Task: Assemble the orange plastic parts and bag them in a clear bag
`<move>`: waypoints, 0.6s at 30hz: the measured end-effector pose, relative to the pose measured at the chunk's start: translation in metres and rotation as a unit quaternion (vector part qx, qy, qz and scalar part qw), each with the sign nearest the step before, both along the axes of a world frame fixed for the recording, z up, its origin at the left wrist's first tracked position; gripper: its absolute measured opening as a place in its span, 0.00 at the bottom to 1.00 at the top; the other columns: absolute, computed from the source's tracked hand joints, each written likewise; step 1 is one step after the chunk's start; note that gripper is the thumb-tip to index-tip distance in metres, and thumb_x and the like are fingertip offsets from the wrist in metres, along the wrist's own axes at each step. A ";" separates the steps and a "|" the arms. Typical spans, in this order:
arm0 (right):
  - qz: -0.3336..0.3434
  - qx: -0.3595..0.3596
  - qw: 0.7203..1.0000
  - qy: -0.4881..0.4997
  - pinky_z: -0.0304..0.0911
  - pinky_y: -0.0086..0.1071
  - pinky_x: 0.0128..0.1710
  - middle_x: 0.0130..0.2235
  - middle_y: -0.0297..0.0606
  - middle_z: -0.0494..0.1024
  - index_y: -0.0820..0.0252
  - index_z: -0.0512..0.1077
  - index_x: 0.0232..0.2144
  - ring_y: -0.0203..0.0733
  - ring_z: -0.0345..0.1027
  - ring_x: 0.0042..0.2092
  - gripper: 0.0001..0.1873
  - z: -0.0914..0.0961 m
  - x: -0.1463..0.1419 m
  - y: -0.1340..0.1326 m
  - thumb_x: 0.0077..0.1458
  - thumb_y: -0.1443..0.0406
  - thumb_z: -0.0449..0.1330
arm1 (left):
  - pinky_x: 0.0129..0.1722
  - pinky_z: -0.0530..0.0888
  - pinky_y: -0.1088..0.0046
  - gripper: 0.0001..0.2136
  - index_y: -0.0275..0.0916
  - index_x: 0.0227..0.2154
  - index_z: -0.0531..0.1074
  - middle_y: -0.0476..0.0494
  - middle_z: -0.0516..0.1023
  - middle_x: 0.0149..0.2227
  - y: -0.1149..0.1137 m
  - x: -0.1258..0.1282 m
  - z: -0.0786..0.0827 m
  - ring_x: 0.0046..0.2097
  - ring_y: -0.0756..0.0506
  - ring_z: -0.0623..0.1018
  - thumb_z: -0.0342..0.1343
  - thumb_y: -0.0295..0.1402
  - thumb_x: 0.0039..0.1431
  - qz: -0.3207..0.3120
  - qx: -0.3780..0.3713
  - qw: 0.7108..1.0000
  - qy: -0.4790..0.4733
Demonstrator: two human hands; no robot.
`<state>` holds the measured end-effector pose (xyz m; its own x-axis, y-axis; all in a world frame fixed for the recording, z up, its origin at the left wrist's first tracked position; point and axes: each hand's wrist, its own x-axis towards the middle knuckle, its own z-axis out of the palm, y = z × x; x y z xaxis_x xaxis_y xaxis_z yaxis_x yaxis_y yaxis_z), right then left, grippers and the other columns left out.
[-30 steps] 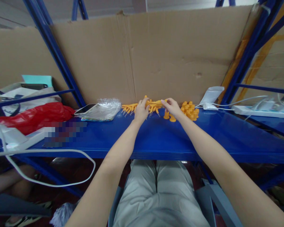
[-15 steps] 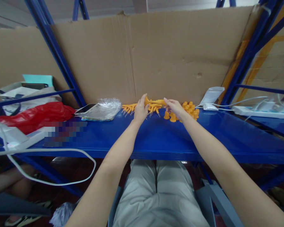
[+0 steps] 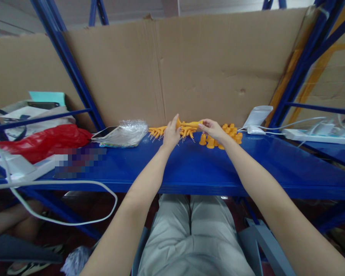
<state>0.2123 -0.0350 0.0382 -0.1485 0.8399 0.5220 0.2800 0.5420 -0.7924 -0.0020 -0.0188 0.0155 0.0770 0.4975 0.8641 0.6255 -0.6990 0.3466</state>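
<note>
Over the far part of the blue table, both hands are closed on an orange corkscrew held level between them. My left hand grips its flared end. At the other end, my right hand pinches it between thumb and fingers. Under and beside my left hand lies a row of orange corkscrew parts with thin metal spirals pointing toward me. Beside my right hand stands a cluster of orange bell-shaped pieces, partly hidden by that hand and forearm.
A tall cardboard sheet closes off the back of the blue table. To the left lie clear plastic packaging and a red bag. A white cable loops over the front edge. A power strip is at right.
My right hand has shifted very slightly right along its end of the corkscrew. My left hand keeps its hold in the same place.
</note>
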 end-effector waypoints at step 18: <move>-0.042 0.058 0.985 -0.154 0.65 0.36 0.37 0.30 0.34 0.75 0.58 0.73 0.33 0.41 0.68 0.33 0.09 0.005 0.001 -0.011 0.47 0.63 0.65 | 0.57 0.71 0.56 0.24 0.40 0.60 0.64 0.36 0.72 0.53 -0.018 0.003 0.007 0.54 0.39 0.74 0.49 0.22 0.61 0.027 -0.035 0.996 0.073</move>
